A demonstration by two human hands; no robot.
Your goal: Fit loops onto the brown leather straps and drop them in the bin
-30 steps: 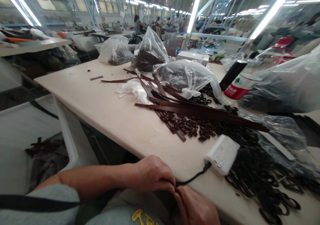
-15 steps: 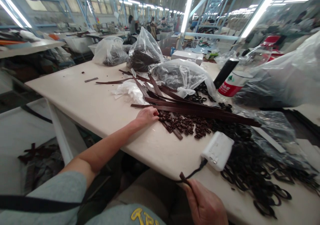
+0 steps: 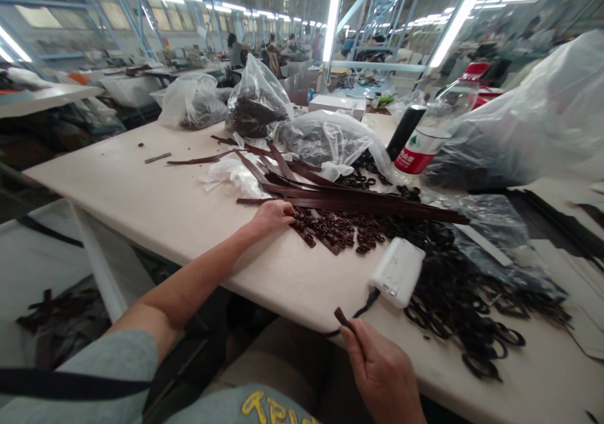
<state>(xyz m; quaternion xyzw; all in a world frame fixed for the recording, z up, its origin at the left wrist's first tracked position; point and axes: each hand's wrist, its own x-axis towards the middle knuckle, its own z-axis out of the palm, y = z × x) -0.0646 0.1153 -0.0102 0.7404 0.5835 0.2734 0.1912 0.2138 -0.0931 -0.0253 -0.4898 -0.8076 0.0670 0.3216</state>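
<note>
My left hand (image 3: pixel 272 215) reaches over the table to the left edge of a pile of small dark brown loops (image 3: pixel 337 228). Its fingers are curled together there, and what they pinch, if anything, is hidden. Just beyond them lies a bundle of long brown strips (image 3: pixel 344 202). Down at the table's near edge, my right hand (image 3: pixel 380 364) is closed around a short brown strip (image 3: pixel 340 315), whose end sticks out past the thumb. A white power bank (image 3: pixel 399 273) with a black cable lies above that hand.
Black loops (image 3: pixel 453 298) are heaped on the right. Plastic bags (image 3: pixel 257 97) of dark pieces stand at the back, near a cut bottle (image 3: pixel 418 153) and a black cylinder (image 3: pixel 406 133). A white bin (image 3: pixel 101 260) with scraps stands below left. People sit in the distance.
The camera view has turned slightly to the right. My left hand stays at the edge of the brown loops, and my right hand still grips the strip, a little higher in view.
</note>
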